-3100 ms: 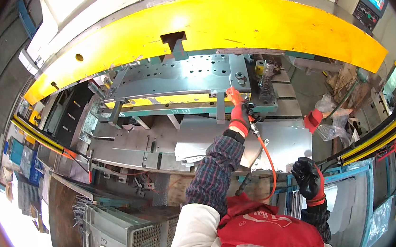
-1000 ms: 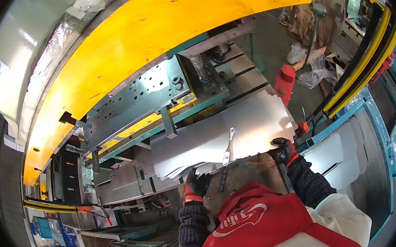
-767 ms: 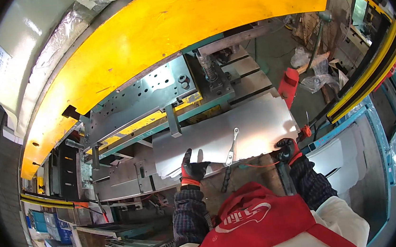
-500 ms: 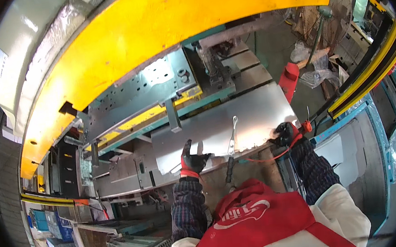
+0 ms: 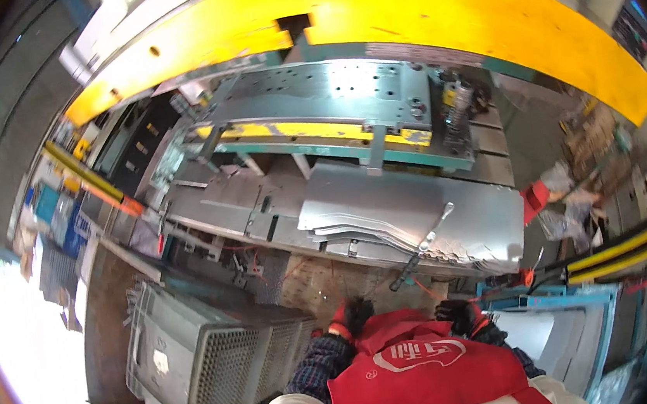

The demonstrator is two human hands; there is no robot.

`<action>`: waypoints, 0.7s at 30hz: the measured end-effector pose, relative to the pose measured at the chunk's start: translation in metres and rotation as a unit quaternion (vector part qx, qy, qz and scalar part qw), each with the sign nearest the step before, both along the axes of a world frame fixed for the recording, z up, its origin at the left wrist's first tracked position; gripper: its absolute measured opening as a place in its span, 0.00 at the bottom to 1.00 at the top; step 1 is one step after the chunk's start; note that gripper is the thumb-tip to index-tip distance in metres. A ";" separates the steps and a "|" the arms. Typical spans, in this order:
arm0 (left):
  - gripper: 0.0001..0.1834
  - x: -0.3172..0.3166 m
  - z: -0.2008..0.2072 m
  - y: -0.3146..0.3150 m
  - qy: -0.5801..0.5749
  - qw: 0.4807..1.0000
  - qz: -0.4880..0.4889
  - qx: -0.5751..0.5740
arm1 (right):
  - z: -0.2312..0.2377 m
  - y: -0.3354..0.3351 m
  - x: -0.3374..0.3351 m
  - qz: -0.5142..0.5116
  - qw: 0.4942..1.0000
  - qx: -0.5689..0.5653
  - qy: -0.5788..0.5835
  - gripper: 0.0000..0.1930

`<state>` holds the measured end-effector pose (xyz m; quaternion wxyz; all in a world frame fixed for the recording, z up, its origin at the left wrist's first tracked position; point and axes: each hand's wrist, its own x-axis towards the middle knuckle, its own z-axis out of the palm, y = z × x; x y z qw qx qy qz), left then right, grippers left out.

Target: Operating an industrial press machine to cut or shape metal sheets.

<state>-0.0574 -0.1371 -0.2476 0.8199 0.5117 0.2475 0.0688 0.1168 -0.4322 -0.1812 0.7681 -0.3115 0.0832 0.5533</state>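
At far left, well beyond the left fingers, a yellow-and-black guard post (image 5: 87, 176) slants toward an orange end. Nearer, to the left of the left fingers, a grey crate (image 5: 172, 364) with a perforated side stands tilted in view. Farther ahead of both hands lies a drilled steel plate (image 5: 306, 98), beneath a long yellow beam (image 5: 399, 19). The left hand (image 5: 356, 316), in a black glove with red at the wrist, has its fingers gathered beside the red apron (image 5: 427, 383); whether they grip anything cannot be told. The apron spreads between and below the two sets of fingers. Ahead of them, apart from both hands, rests a stack of metal sheets (image 5: 385, 196), its near edges fanned. A wrench (image 5: 424, 247) lies across the near edge, its dark handle pointing back toward the left fingers. The right hand (image 5: 455, 314), likewise gloved, is near the apron's right side; its fingers are blurred, and their spread or hold cannot be told. To the right of the right fingers, a blue frame (image 5: 574, 297) surrounds more pale sheets (image 5: 529, 332).
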 end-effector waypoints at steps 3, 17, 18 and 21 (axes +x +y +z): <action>0.10 -0.069 -0.070 -0.016 0.114 0.703 -0.244 0.658 | 0.013 0.022 -0.002 0.183 0.910 -0.029 -0.370 0.20; 0.13 -0.257 -0.116 -0.148 0.257 0.786 0.418 -0.376 | -0.064 0.079 0.000 0.254 0.952 -0.171 -0.026 0.14; 0.13 -0.262 -0.119 -0.155 0.253 0.790 0.422 -0.367 | -0.042 0.093 0.000 0.251 0.952 -0.171 -0.026 0.14; 0.15 -0.255 -0.083 -0.153 0.273 0.812 0.402 -0.323 | -0.040 0.108 0.004 0.097 0.992 0.078 0.007 0.12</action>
